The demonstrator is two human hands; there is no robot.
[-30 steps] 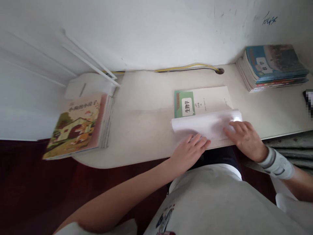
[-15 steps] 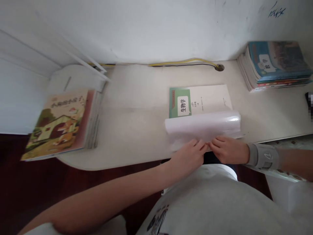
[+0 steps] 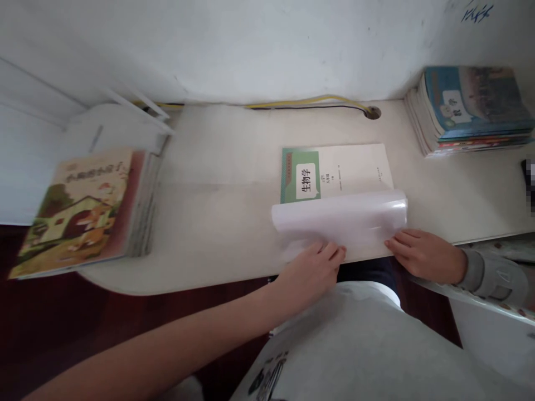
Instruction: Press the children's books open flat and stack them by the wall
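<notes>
A green and white book [image 3: 351, 164] is lying flat on the pale table [image 3: 209, 228], close to the front edge, with big dark writing showing on its green part. A shiny white sheet [image 3: 338, 214] is curling over the side of the book nearest the person. The left hand [image 3: 311, 273] is resting at the near edge of the sheet with its fingers bent; I can't tell if it is pinching the sheet or just pressing on it. The right hand [image 3: 426, 255] is touching the sheet's near right corner, its fingers curling close together, but I can't tell if they are holding it. A grey band [image 3: 497, 275] is going around the right wrist. One pile of books [image 3: 79, 211] is sitting at the left end, and a blue-topped pile [image 3: 480, 106] is sitting at the back right. A yellow cord [image 3: 301, 102] is running along the wall.
</notes>
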